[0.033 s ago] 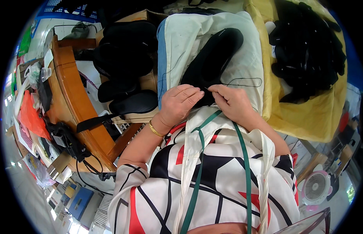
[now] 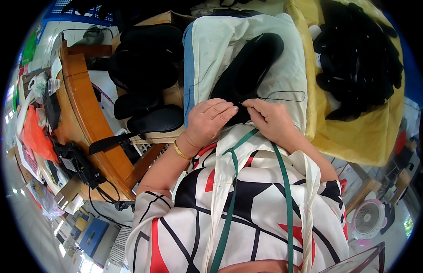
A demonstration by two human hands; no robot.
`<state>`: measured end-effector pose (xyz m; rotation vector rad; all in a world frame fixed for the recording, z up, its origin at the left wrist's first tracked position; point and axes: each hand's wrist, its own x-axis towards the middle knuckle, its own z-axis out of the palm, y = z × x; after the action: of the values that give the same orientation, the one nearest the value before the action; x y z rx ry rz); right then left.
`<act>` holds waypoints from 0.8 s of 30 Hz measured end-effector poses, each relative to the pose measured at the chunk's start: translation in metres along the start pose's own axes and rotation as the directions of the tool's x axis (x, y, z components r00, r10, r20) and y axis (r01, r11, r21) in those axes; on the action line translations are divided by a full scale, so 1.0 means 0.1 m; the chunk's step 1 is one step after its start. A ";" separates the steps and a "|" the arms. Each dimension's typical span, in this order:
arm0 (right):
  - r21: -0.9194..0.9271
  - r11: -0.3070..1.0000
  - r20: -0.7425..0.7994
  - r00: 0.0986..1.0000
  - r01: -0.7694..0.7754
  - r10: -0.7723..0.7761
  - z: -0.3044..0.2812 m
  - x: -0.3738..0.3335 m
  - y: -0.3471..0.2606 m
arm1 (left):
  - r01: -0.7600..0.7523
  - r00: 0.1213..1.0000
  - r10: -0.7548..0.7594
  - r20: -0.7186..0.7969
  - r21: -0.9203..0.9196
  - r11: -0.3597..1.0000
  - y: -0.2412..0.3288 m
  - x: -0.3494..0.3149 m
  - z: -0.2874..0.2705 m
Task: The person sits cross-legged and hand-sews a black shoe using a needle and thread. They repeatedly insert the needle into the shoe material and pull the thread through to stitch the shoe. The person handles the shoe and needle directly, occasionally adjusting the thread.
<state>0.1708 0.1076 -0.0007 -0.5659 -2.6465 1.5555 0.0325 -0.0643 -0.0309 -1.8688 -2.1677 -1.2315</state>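
A black slip-on shoe (image 2: 254, 59) lies tilted on a pale cloth in my lap, its toe pointing away to the upper right. My left hand (image 2: 207, 120) is closed, thumb and fingers pinching the near end of the shoe. Close beside it, my right hand (image 2: 270, 119) is closed too, fingertips pressed together on a thin sliver that looks like a needle (image 2: 241, 104). A dark thread (image 2: 288, 92) runs in a long loop over the cloth beyond my right hand. The near end of the shoe is partly hidden by my fingers.
Black shoes (image 2: 145, 59) are heaped on a cardboard box to the left, beside an orange-brown wooden bench (image 2: 86, 109). On the right, a yellow sheet (image 2: 357, 141) carries a pile of black pieces (image 2: 359, 59). A pale fan (image 2: 368, 218) stands at the lower right.
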 end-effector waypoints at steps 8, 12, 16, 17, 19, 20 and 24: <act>0.010 0.999 0.031 0.999 -0.032 0.032 -0.02 0.02 -0.04 | -0.002 1.000 0.002 -0.004 -0.011 1.000 -0.01 -0.02 0.01; 0.122 0.984 0.077 0.989 -0.133 0.124 0.00 0.07 -0.04 | 0.015 1.000 -0.015 -0.003 -0.048 0.999 -0.02 -0.03 0.01; 0.272 0.921 0.152 0.957 -0.280 0.246 0.11 0.11 0.04 | 0.052 0.999 -0.052 0.005 -0.088 0.995 -0.01 -0.05 0.02; 0.255 0.932 0.130 0.964 -0.259 0.233 0.13 0.12 0.03 | 0.055 0.998 -0.055 0.001 -0.103 0.993 -0.01 -0.05 0.03; 0.221 0.950 0.086 0.975 -0.219 0.204 0.17 0.17 0.01 | 0.061 0.998 -0.062 -0.006 -0.132 0.989 -0.01 -0.05 0.05; 0.200 0.960 0.082 0.979 -0.198 0.185 0.17 0.20 -0.01 | 0.057 0.998 -0.058 -0.006 -0.129 0.990 -0.01 -0.05 0.07; 0.059 0.988 0.115 0.984 -0.144 0.137 0.12 0.32 -0.06 | 0.052 0.999 -0.051 0.015 -0.084 0.995 0.03 -0.02 0.06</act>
<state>0.1370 0.1046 -0.0067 -0.6971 -2.6738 1.7558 0.0381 -0.0623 -0.0347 -1.8679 -2.2177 -1.3440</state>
